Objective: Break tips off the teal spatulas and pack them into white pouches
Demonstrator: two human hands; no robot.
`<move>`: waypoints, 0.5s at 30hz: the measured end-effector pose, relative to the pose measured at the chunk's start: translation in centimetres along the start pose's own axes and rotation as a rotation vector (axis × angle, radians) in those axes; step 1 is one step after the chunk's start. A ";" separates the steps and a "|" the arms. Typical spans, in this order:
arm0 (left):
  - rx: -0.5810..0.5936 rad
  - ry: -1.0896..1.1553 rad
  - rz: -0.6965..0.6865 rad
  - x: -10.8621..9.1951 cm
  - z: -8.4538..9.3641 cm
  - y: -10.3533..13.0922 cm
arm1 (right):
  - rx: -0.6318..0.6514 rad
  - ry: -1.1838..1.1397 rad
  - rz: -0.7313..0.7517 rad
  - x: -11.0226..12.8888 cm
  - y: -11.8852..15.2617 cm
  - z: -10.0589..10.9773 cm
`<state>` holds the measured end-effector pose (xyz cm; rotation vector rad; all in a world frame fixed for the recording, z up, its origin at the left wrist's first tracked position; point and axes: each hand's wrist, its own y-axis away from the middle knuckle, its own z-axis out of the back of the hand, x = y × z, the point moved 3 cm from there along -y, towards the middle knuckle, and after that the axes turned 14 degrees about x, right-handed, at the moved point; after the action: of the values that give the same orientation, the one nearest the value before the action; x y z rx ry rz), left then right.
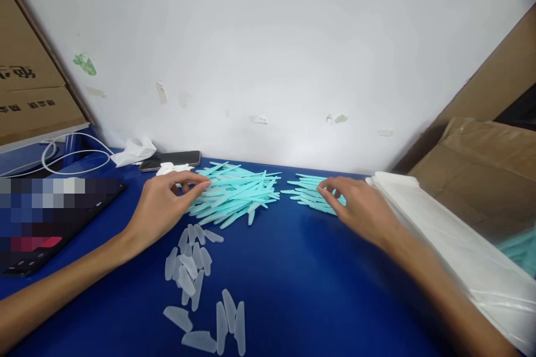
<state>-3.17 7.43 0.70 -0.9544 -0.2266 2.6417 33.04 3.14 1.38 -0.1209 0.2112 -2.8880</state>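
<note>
Two turquoise piles [238,195] — left hand [161,206], right hand [362,209] at one each.

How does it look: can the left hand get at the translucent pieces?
Probably yes: the translucent pieces lie uncovered on the blue table, just nearer the person than the left hand, with nothing visible blocking the way.

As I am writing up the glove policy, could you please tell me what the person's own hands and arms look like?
The left hand and right hand each form a slender-fingered, ungloved grip. No rings, watches or bracelets show. The left forearm and right forearm are uncovered, with no sleeves, cables or markings in view.
</note>
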 end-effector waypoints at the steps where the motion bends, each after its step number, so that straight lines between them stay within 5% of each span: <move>1: 0.007 -0.035 -0.018 0.2 -0.1 -0.1 | 0.077 0.011 -0.021 -0.7 -0.1 -0.3; 8: 0.107 -0.197 -0.161 0.4 -1.0 0.0 | 0.269 -0.051 0.010 -2.9 -0.1 -2.0; 15: 0.121 -0.240 -0.504 -2.2 -0.6 1.0 | 0.309 -0.126 0.058 -2.8 -0.4 -2.5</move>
<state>-1.41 5.71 1.28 -0.4611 -0.3118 2.2620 35.41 4.52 -1.22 -0.2353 -0.2495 -2.8015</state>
